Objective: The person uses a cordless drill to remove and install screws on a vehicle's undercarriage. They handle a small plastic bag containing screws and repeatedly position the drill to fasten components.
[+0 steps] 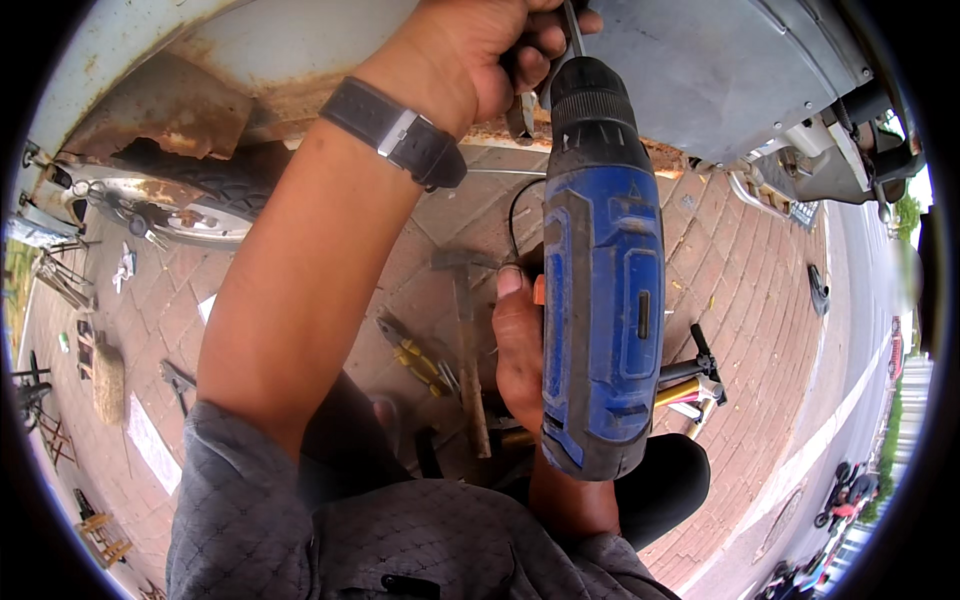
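Note:
My right hand point(518, 345) is wrapped round the handle of a blue and black cordless drill point(605, 300), its thumb on the left side near the orange switch. The drill points away from me, and a thin metal bit point(574, 30) sticks out of its chuck toward the top edge. My left hand point(500, 55), with a black strap on the wrist, has its fingers curled in beside the bit, against the vehicle's grey metal panel point(690, 70). What those fingers hold is hidden. Below the panel runs a rusty lower edge point(510, 130).
On the brick paving lie a hammer point(466, 350) and yellow-handled pliers point(420, 362). More pliers point(178, 384) and a paper sheet point(153, 445) are at the left. A rusty body part point(165, 110) hangs over a wheel point(200, 205). A road and parked motorcycles point(848, 495) lie to the right.

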`<state>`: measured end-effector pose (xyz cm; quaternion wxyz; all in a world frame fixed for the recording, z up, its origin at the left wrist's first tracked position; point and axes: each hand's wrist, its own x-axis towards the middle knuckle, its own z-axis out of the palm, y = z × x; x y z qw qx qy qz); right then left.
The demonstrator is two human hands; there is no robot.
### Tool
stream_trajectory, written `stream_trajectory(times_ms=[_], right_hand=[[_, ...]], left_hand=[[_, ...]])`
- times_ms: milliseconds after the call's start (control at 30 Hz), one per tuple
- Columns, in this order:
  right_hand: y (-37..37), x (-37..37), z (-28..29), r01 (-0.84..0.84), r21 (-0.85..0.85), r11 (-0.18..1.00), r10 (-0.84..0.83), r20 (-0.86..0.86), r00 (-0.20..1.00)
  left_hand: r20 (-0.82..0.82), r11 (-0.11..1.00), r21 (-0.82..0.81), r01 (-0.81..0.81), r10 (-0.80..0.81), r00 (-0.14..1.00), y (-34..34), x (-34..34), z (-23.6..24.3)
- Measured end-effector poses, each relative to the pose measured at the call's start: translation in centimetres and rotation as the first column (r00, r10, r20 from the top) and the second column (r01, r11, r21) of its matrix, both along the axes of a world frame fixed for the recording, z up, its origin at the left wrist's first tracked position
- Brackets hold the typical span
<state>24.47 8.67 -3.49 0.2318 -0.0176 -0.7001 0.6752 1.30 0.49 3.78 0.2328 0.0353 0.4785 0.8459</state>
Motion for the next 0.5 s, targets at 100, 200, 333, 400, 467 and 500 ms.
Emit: stream_trajectory(times_ms=[100, 200, 333, 400, 467, 500], right_hand=[[-0.02, -0.1, -0.01, 0.005, -0.002, 1.0, -0.005, 0.0, 1.0], [-0.05, -0.18, -0.02, 0.009, -0.006, 1.0, -0.009, 0.001, 1.0], [0.03, -0.22, -0.02, 0.01, -0.01, 1.0, -0.01, 0.002, 1.0], [0.07, -0.21, 0.01, 0.011, -0.013, 1.0, -0.01, 0.001, 1.0], [0.09, -0.19, 0.05, 0.012, -0.016, 1.0, -0.012, 0.001, 1.0], [0.05, -0.17, 0.06, 0.012, -0.016, 1.0, -0.012, 0.003, 1.0]], left_hand=[[0.021, 0.999, 0.03, 0.016, -0.017, 1.0, 0.04, -0.05, -0.11], [0.005, 0.997, 0.072, 0.026, -0.026, 1.0, -0.06, 0.11, -0.2], [0.011, 0.997, 0.073, 0.019, -0.02, 1.0, -0.15, 0.1, -0.26], [0.02, 0.998, 0.058, 0.012, -0.013, 1.0, -0.05, -0.09, -0.31], [0.012, 0.997, 0.065, 0.028, -0.029, 1.0, -0.07, -0.25, -0.43], [0.009, 0.997, 0.068, 0.036, -0.036, 0.999, -0.14, -0.28, -0.5]])
